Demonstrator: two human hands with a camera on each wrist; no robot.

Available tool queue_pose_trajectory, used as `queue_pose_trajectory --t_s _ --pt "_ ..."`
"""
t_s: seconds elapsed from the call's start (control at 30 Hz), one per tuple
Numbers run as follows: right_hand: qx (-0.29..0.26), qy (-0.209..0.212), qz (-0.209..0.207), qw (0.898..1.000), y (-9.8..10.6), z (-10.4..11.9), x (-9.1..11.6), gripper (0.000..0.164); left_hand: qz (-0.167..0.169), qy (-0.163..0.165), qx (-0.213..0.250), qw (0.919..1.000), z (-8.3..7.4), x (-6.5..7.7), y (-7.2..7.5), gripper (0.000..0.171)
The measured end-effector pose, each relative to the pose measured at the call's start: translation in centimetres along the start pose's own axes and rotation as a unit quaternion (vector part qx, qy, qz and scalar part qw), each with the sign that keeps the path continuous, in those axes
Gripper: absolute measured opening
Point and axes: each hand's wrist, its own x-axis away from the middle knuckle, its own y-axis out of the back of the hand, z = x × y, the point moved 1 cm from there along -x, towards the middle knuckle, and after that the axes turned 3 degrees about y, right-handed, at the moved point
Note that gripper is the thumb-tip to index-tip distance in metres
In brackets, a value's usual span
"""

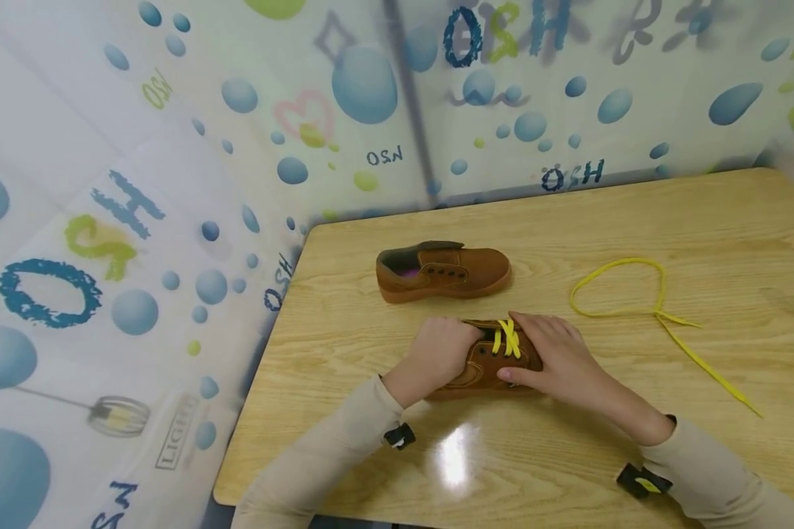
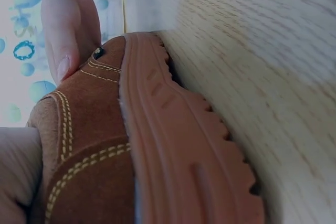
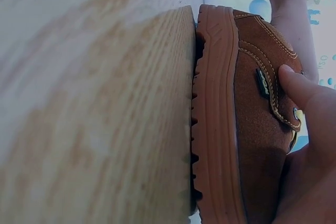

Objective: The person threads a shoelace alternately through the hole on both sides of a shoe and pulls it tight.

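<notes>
A brown shoe (image 1: 479,376) with yellow stitching sits on the table, toe to the right, between both hands. Yellow shoelace (image 1: 511,342) crosses through its front eyelets; the eyelet nearer the ankle holds none. My left hand (image 1: 440,356) grips the shoe at its opening, fingers bent into it and their tips hidden. Around the toe end, my right hand (image 1: 562,360) holds the shoe, its thumb pressed on the near side below the eyelets. In the right wrist view that thumb (image 3: 299,87) lies beside a small dark tag (image 3: 262,83). The tan ridged sole (image 2: 173,129) faces the left wrist camera.
Behind stands a matching brown shoe (image 1: 479,275) without a lace, its tongue raised. A loose yellow shoelace (image 1: 658,311) lies looped on the right of the wooden table (image 1: 331,308). Patterned walls (image 1: 238,184) border the table's left and far sides.
</notes>
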Motion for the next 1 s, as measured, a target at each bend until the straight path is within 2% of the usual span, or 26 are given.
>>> queue_pose_trajectory --t_s 0.2,0.33,0.4,0.43,0.5,0.6,0.67,0.8,0.9,1.0 --pt "0.002 -0.002 -0.005 1.000 0.2 0.0 0.2 0.091 -0.002 -0.005 0.011 0.9999 0.0 0.0 0.4 0.010" --pt "0.002 0.002 -0.007 1.000 -0.1 -0.1 0.2 0.091 0.015 -0.007 0.033 0.9993 0.4 0.2 0.5 0.021" --pt "0.000 0.001 -0.007 1.000 -0.2 -0.2 0.2 0.091 0.004 -0.011 0.051 0.9986 0.8 0.6 0.6 0.023" --pt "0.000 0.000 -0.007 1.000 -0.2 -0.2 0.2 0.091 -0.010 -0.015 0.062 0.9979 1.0 0.8 0.7 0.022" --pt "0.001 0.000 -0.007 1.000 -0.1 -0.2 0.2 0.091 -0.060 -0.027 0.077 0.9948 1.4 1.2 1.0 0.016" --pt "-0.001 -0.001 0.001 1.000 0.3 -0.1 0.3 0.091 -0.151 -0.051 0.084 0.9837 2.0 1.7 1.6 0.006" --pt "-0.010 0.003 0.011 1.000 0.8 -0.1 0.3 0.090 -0.195 -0.066 0.076 0.9757 2.2 1.8 2.1 0.006" --pt "-0.063 0.025 0.020 0.997 1.8 0.1 0.0 0.081 -0.248 -0.088 0.052 0.9633 2.9 2.1 2.9 0.009" --pt "-0.110 0.050 0.013 0.993 2.4 0.5 -0.6 0.063 -0.282 -0.088 0.048 0.9540 3.6 2.3 3.7 0.006" --pt "-0.132 0.069 0.013 0.989 2.7 1.4 -1.5 0.045 -0.307 -0.083 0.060 0.9461 4.2 2.3 4.6 0.005"
